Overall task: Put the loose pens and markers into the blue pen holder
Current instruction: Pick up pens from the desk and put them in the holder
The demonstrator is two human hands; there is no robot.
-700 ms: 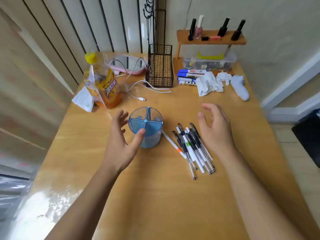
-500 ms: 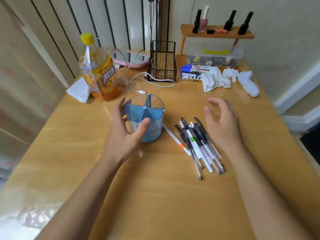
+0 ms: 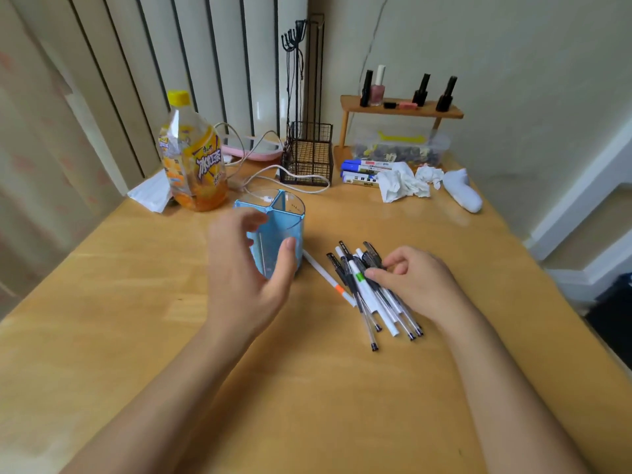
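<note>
The blue pen holder [image 3: 289, 213], a clear blue cup split into compartments, stands upright and empty on the wooden table [image 3: 136, 302]. My left hand [image 3: 246, 278] wraps around it, fingers on its left side and thumb on its front. Just right of it lies a pile of several loose black and white pens [image 3: 376, 302]. A white pen with an orange band [image 3: 326, 277] lies between the holder and the pile. My right hand [image 3: 417, 282] rests on the pile's upper end, thumb and fingers pinched on some pens. Blue markers [image 3: 362, 169] lie at the back.
An orange drink bottle [image 3: 195, 159] stands behind the holder at the left. A black wire basket [image 3: 307, 155], a white cable [image 3: 273, 179], crumpled tissues [image 3: 403, 183], a white sock [image 3: 461, 189] and a small wooden shelf [image 3: 400, 111] over a clear box line the back edge.
My right hand has dropped onto the pen pile and closed its fingers on pens. My left hand has closed further around the holder. The camera has tilted up.
</note>
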